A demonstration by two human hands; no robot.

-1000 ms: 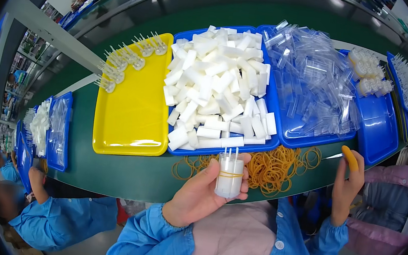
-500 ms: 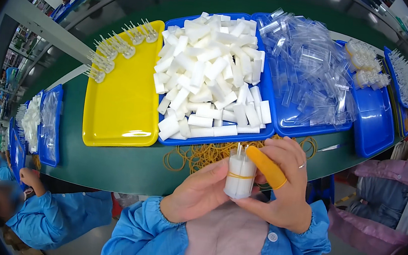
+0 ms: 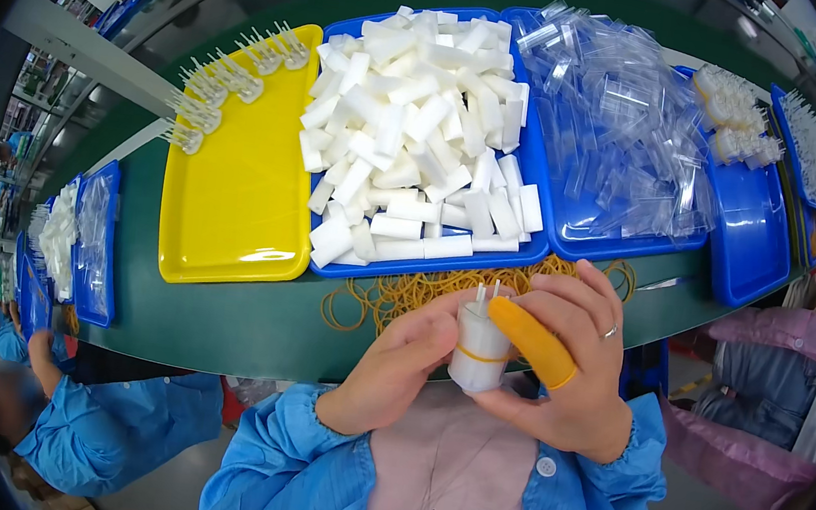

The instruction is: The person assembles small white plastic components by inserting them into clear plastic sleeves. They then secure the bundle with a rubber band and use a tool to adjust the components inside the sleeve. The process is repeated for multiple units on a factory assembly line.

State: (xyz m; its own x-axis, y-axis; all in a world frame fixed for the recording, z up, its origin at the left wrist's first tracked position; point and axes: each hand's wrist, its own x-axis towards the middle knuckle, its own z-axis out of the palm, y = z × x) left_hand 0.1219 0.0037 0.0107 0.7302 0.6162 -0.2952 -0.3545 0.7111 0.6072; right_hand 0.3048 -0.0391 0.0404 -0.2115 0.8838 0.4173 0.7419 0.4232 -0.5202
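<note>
In front of my chest I hold a small upright bundle (image 3: 482, 342) of white foam and clear plastic. A yellow rubber band runs around its middle, and thin white prongs stick up from its top. My left hand (image 3: 394, 362) closes on its left side, the thumb near the upper edge. On the other side my right hand (image 3: 572, 359) grips it, thumb at the bottom. An orange finger cot (image 3: 534, 342) covers the right index finger, which lies by the top rim. The fingers behind the bundle are hidden. Loose rubber bands (image 3: 392, 304) lie heaped just beyond my hands.
A yellow tray (image 3: 232, 205) holds several pronged pieces (image 3: 232, 79) along its far edge. To its right are blue trays with white foam blocks (image 3: 412, 135), clear plastic sleeves (image 3: 632, 140) and banded bundles (image 3: 740, 127). Tweezers (image 3: 661, 284) lie at the right. Co-workers sit on both sides.
The bundle tips slightly, and its band now sits lower and slanted. My left fingers have moved up toward its top edge. The trays shift a little leftward in the view.
</note>
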